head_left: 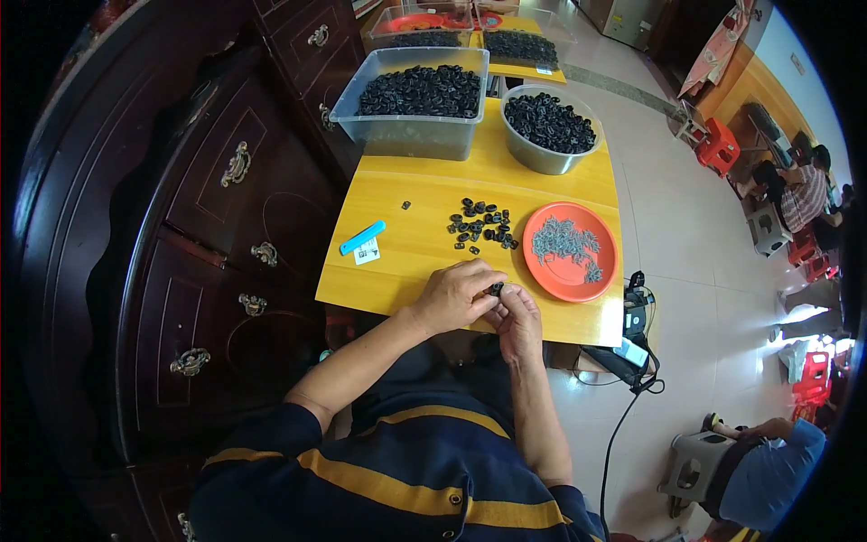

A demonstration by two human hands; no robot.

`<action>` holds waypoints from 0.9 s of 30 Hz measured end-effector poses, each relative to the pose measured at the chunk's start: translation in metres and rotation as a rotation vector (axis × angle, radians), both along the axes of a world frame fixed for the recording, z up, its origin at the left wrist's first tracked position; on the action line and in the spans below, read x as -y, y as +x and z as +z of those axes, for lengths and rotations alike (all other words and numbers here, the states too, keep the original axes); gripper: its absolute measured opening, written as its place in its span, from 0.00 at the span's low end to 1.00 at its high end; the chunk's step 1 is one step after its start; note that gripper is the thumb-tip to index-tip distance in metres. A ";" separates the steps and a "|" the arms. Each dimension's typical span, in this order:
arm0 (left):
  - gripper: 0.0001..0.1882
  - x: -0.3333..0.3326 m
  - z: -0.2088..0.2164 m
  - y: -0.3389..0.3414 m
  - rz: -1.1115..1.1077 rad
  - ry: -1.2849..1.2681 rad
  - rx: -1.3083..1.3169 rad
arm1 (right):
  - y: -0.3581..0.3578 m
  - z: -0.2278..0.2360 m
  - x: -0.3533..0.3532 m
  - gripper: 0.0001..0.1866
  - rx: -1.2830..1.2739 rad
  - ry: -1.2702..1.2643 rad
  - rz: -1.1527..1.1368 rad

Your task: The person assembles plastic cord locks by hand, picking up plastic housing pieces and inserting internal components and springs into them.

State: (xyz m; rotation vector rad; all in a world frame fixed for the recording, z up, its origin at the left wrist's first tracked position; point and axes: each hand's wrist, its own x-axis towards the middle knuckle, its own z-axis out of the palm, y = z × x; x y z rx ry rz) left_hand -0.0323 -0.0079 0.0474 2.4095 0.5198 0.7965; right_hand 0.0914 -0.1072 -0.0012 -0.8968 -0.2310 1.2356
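Both my hands meet over the near edge of the yellow table [415,185]. My left hand [459,295] is closed, with a small black plastic part [496,289] pinched at its fingertips. Close against it, my right hand [517,322] has its fingers pressed together at the same part; whether it also holds a small metal piece is too small to tell. Just beyond my hands lies a loose pile of similar black parts [483,221]. On the right, a round orange-red plate [607,278] bears a spread of small grey metal pieces [562,239].
A clear rectangular bin [411,137] and a round tub [542,161], both filled with black parts, stand at the table's far side. A blue-handled tool [363,237] rests on a white card [368,256]. Dark cabinets [217,271] line the left. Black cables [637,334] hang at the right.
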 end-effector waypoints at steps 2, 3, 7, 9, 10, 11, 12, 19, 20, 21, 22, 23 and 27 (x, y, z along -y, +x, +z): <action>0.17 0.000 0.001 0.000 -0.006 -0.023 0.007 | 0.001 0.000 -0.001 0.07 -0.001 -0.004 0.013; 0.16 -0.001 0.000 -0.001 -0.009 -0.033 0.015 | 0.001 0.001 0.000 0.07 -0.001 -0.004 0.012; 0.15 -0.003 -0.002 -0.001 -0.024 -0.036 0.016 | 0.000 0.001 -0.001 0.07 0.007 -0.003 0.006; 0.15 -0.005 -0.003 -0.001 -0.034 -0.038 0.019 | 0.000 0.001 -0.002 0.07 0.004 -0.008 0.002; 0.15 -0.006 -0.003 -0.001 -0.042 -0.040 0.022 | 0.000 0.001 -0.002 0.07 0.009 -0.006 0.001; 0.15 -0.007 -0.002 -0.001 -0.043 -0.039 0.021 | -0.001 0.001 -0.002 0.07 0.014 -0.004 -0.001; 0.14 -0.008 -0.002 -0.001 -0.047 -0.027 0.018 | -0.001 0.001 -0.002 0.07 0.013 -0.003 -0.002; 0.13 -0.012 -0.001 -0.001 -0.079 0.024 0.028 | -0.005 0.002 -0.003 0.05 0.017 0.010 -0.034; 0.13 -0.012 -0.001 0.000 -0.079 0.026 0.028 | -0.005 0.003 -0.003 0.05 0.022 -0.006 -0.047; 0.12 -0.012 -0.001 0.000 -0.083 0.026 0.034 | -0.005 0.002 -0.002 0.05 0.022 -0.004 -0.047; 0.12 -0.012 -0.002 0.000 -0.087 0.025 0.039 | -0.005 0.000 -0.001 0.05 0.025 -0.006 -0.043; 0.12 -0.011 -0.002 0.000 -0.088 0.026 0.039 | -0.004 -0.001 -0.001 0.05 0.029 -0.008 -0.040; 0.12 -0.010 -0.003 0.000 -0.080 -0.010 0.027 | -0.006 -0.004 -0.002 0.04 0.009 -0.012 -0.058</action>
